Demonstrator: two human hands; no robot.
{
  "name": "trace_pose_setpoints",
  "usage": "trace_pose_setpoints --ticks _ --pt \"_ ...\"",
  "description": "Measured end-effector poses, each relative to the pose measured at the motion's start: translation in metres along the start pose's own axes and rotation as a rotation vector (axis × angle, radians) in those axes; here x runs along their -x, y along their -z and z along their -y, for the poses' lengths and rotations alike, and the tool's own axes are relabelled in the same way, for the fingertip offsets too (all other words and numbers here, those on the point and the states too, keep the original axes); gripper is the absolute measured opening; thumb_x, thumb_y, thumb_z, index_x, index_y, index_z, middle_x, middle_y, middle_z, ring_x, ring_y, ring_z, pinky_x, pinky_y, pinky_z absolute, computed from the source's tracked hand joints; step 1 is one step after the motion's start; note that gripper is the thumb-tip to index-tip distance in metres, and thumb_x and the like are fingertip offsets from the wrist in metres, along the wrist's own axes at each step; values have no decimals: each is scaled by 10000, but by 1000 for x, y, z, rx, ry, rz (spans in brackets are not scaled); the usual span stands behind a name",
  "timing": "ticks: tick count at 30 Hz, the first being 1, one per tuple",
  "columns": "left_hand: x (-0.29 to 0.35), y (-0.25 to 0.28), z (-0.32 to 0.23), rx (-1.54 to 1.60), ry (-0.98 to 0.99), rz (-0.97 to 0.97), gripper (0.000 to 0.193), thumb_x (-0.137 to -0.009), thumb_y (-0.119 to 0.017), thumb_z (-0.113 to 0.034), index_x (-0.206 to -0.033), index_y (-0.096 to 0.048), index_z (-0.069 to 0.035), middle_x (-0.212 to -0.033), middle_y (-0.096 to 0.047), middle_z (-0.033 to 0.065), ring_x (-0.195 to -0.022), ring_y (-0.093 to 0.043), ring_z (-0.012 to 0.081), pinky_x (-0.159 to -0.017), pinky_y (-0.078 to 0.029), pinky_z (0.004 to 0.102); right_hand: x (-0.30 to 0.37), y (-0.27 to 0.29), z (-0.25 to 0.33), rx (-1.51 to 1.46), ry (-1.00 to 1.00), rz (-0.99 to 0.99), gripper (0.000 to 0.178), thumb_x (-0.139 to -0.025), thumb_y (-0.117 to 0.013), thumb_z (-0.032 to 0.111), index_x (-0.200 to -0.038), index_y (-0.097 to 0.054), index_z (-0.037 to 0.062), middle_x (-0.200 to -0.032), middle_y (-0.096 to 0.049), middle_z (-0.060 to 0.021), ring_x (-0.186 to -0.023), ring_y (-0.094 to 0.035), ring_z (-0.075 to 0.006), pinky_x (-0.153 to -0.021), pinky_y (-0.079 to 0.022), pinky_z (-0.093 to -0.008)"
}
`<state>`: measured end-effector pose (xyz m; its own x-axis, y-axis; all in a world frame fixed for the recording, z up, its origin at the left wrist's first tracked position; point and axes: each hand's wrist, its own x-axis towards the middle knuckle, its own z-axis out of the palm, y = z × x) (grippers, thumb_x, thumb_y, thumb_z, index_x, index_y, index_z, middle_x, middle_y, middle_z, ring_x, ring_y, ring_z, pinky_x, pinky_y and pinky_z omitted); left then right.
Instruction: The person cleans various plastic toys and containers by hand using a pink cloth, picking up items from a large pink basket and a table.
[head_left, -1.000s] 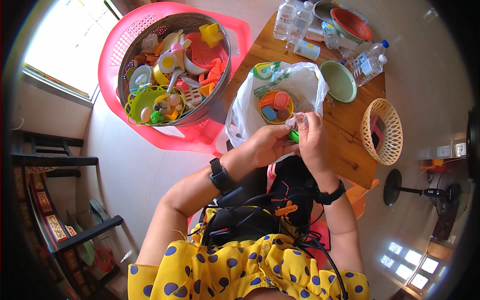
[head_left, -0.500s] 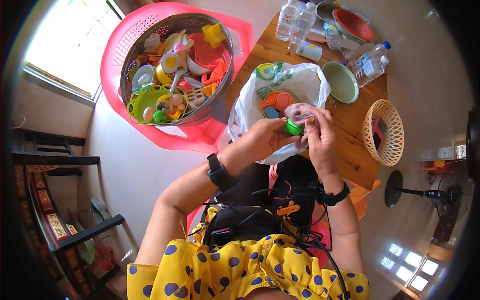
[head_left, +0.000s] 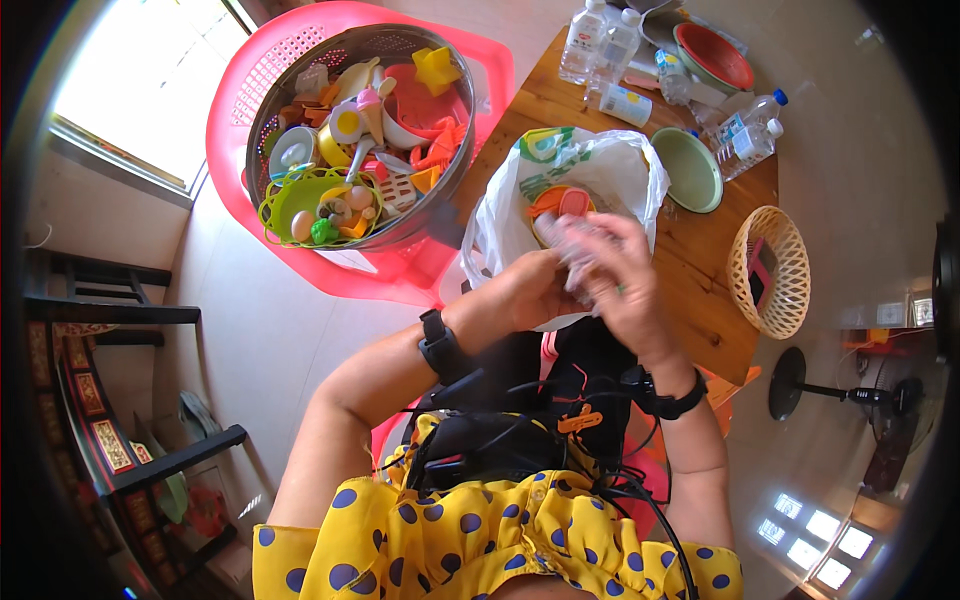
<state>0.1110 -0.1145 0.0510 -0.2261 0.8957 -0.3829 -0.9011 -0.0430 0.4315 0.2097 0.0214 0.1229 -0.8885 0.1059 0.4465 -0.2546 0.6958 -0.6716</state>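
Head view: both hands are together over the near rim of the white bag (head_left: pixel 640 175), close to each other. Right hand (head_left: pixel 622 285) is motion-blurred, fingers bent over a greyish-pink cloth (head_left: pixel 572 240), so it's holding that. Left hand (head_left: pixel 530 285) is right beside it, fingers curled in toward the cloth; the tips are covered, so can't tell what it grips, if anything. A small green spot (head_left: pixel 620 289) shows at the right hand, too blurred to identify. Cloth is above the bag's mouth, partly blocking the view in. Inside the bag: orange and pink toys (head_left: pixel 574 202), lower part hidden by cloth and hand. Bag is at the left edge of the wooden table (head_left: pixel 715 330). Green bowl (head_left: pixel 688 172) is just beside the bag; wicker basket (head_left: pixel 800 275) is further right with a pink item (head_left: pixel 762 270) inside. Clear bottles (head_left: pixel 582 45) stand at the far end, one bottle (head_left: pixel 625 104) lies on its side, red bowl (head_left: pixel 715 55) behind. Left of the table, a pink chair (head_left: pixel 228 140) carries a metal tub (head_left: pixel 425 215) heaped with toys: yellow star (head_left: pixel 436 71), fried egg (head_left: pixel 346 123), lime basket (head_left: pixel 298 192) with small play food. Dark bands (head_left: pixel 437 345) on both wrists.
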Motion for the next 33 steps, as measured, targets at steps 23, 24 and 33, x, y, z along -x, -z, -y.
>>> trace_pose_setpoints --ticks 23,24,33 --pt "5 -4 -59 -1370 -1057 -747 352 -937 -664 -284 -1168 -594 -29 -1042 -626 197 -1018 -622 355 -869 -507 422 27 -17 -70 -419 -790 -218 490 -1047 -535 393 -1292 -544 -32 -1107 -646 -94 -950 -619 -149 -840 -516 -291" --pt "10 -1 -68 -1493 -1145 -862 291 -929 -650 -245 -1137 -594 -50 -1004 -615 188 -996 -611 364 -855 -505 442 25 -15 -65 -416 -790 -223 490 -1047 -535 393 -1292 -544 -32 -1107 -646 -94 -950 -619 -149 -840 -516 -291" --pt "41 54 -119 -2016 -573 -1379 230 -893 -583 -167 -1070 -611 -23 -1061 -647 172 -1034 -629 346 -849 -547 442 23 -20 -55 -385 -720 -187 455 -1051 -537 372 -1257 -567 -32 -1092 -647 -92 -923 -603 -152 -826 -507 -301"
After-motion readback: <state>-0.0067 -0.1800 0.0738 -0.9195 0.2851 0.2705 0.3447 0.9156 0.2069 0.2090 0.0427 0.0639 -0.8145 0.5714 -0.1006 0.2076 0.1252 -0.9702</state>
